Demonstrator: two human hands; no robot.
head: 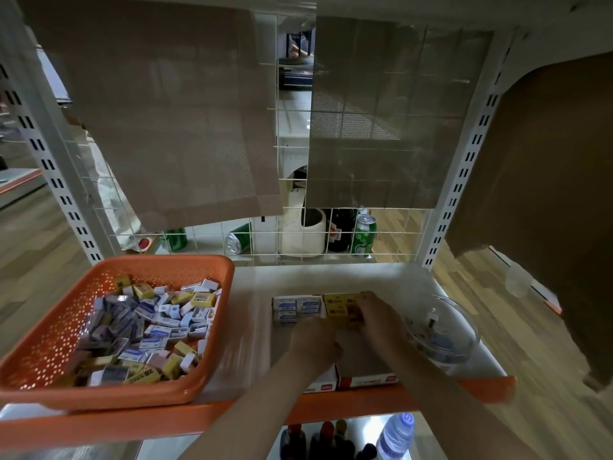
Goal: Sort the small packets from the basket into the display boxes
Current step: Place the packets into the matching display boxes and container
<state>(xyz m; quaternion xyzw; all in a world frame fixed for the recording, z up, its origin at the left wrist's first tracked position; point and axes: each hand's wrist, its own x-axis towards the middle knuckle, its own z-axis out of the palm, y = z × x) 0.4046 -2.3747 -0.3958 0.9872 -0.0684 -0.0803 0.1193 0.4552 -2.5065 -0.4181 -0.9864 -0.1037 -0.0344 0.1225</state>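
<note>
Basket (49,336): orange, on the shelf's (252,293) left, heaped with loose packets (156,327).
Boxes (365,380): mid-shelf, side by side; white-blue packets (297,308) at the left back, yellow packets (341,308) at the right back.
Left hand (315,340): over the left box, blurred; grip cannot be told.
Right hand (378,318): just beside it, touching the yellow packets; grip unclear.
Bowl (462,315): clear, right of the boxes.

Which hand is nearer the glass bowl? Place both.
Right. The right hand is on the yellow packets, just left of the bowl; the left hand is farther left, over the boxes.
</note>
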